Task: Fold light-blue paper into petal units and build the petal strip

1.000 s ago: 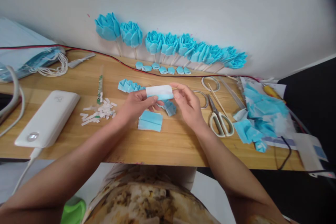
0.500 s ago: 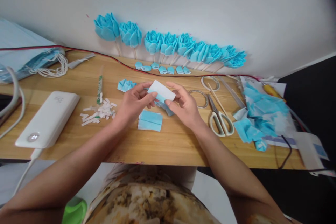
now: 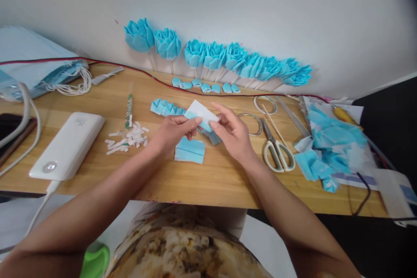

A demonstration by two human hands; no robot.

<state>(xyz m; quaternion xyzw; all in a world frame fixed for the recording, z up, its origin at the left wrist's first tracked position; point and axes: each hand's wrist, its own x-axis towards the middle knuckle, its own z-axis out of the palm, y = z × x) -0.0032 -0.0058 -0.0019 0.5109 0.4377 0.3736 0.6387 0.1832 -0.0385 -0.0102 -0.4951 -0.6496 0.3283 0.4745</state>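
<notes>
Between my two hands is a small blue-and-white folded sheet (image 3: 199, 110), held above the wooden table; whether it is paper or fabric I cannot tell. My left hand (image 3: 179, 129) pinches its left edge between thumb and fingers. On the other side, my right hand (image 3: 233, 130) grips the lower right corner, its index finger lifted off. Just beneath lies a flat blue piece (image 3: 190, 150) with a crease line across it. Behind my left hand runs a row of folded blue pieces (image 3: 166, 107), partly covered by the fingers.
Blue flowers on sticks (image 3: 213, 56) lean along the wall. Scissors (image 3: 276, 150), tape rolls (image 3: 265, 104) and loose blue pieces (image 3: 335, 134) lie right. White strips (image 3: 130, 139), a green-marked packet (image 3: 129, 110) and a white power bank (image 3: 68, 145) are left. A red-black cable (image 3: 143, 73) crosses behind.
The view has shifted slightly, so the table contents appear farther right. My left fingers have drawn lower along the sheet's edge, and more of the folded row behind them shows.
</notes>
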